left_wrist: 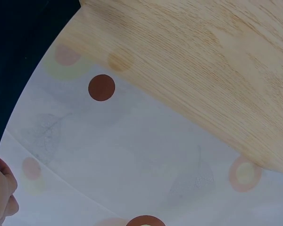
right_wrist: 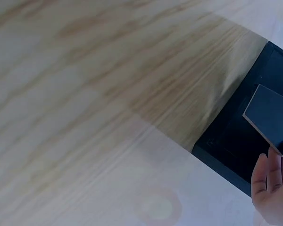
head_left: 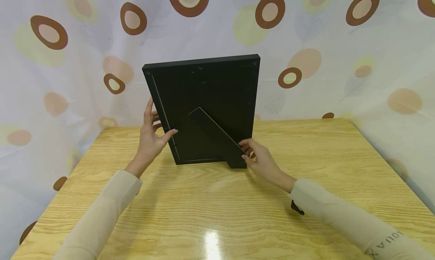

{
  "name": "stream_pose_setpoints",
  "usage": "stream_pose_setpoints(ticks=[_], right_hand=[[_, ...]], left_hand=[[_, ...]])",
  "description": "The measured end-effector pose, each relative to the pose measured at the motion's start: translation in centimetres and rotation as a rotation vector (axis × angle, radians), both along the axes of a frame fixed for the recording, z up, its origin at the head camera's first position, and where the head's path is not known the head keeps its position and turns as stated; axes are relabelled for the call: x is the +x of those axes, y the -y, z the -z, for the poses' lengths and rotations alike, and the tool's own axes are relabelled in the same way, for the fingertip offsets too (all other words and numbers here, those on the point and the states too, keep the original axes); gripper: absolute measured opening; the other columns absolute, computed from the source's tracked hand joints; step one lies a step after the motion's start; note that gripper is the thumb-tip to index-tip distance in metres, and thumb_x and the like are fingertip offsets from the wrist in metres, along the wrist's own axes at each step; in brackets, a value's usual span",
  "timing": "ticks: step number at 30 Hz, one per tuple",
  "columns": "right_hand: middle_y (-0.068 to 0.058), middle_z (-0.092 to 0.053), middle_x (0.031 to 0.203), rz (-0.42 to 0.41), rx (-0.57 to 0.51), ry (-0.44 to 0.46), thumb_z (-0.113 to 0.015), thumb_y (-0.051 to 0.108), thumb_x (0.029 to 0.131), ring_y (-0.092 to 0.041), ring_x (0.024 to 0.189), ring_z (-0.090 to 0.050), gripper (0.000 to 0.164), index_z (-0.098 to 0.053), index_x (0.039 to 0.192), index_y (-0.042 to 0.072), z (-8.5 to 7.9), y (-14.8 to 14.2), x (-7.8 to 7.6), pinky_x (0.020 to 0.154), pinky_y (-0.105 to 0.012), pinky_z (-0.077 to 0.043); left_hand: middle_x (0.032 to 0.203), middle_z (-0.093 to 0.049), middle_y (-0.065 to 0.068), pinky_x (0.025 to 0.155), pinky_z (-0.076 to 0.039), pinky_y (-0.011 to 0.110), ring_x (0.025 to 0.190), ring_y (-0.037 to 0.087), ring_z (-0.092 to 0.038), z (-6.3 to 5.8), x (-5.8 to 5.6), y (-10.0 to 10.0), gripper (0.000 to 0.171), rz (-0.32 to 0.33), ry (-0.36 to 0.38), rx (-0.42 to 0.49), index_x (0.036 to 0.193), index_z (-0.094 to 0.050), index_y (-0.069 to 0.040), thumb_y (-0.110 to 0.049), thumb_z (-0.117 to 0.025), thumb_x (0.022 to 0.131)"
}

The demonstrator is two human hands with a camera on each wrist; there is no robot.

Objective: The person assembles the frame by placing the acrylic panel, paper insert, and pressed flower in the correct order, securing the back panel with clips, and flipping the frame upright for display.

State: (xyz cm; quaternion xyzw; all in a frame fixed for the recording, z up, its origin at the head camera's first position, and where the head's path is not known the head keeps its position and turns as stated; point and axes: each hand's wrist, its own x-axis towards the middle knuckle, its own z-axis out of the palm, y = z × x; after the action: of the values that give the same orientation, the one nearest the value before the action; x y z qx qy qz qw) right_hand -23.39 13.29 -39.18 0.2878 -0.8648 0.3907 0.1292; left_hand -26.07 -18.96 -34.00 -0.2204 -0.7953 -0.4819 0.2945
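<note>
A black picture frame (head_left: 224,86) stands upright on the table, its back facing me and its top leaning slightly away. From the middle of the back a black easel leg (head_left: 217,135) slants down to the right. My left hand (head_left: 151,135) grips the frame's left side, thumb on the back and fingers round the outer edge. My right hand (head_left: 261,160) pinches the leg near its lower end between thumb and fingers. In the right wrist view the leg (right_wrist: 269,115) stands out from the back panel, with the right fingertips at its edge. The frame's front is hidden.
The light wooden table (head_left: 190,207) spreads under both arms. Close behind it hangs a pale curtain (head_left: 217,33) printed with brown and yellow ovals. A small black object (head_left: 297,208) shows under the right sleeve (head_left: 333,207).
</note>
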Motion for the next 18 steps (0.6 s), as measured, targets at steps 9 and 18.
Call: stream_pose_setpoints(ticks=[9,18], right_hand=[[-0.008,-0.061,0.086,-0.051,-0.007,0.007,-0.060,-0.005,0.083,-0.015,0.075,-0.056,0.027,-0.056,0.109,0.003,-0.4,-0.1,0.5,0.061,-0.022,-0.046],[-0.006,-0.058,0.086,-0.110,-0.031,-0.022,-0.061,-0.008,0.081,-0.014,0.076,-0.055,0.038,-0.053,0.116,0.005,-0.5,-0.4,1.2,0.060,-0.026,-0.047]], left_hand=[[0.115,-0.048,0.016,0.086,-0.042,0.015,0.103,0.013,-0.047,0.1,0.0,0.1,0.102,0.004,-0.016,-0.002,0.147,-0.008,-0.018,0.001,-0.074,0.071],[0.113,-0.048,0.019,0.083,-0.043,0.014,0.101,0.015,-0.048,0.4,-0.1,0.0,0.103,0.011,-0.053,0.010,0.146,-0.010,-0.012,0.003,-0.076,0.068]])
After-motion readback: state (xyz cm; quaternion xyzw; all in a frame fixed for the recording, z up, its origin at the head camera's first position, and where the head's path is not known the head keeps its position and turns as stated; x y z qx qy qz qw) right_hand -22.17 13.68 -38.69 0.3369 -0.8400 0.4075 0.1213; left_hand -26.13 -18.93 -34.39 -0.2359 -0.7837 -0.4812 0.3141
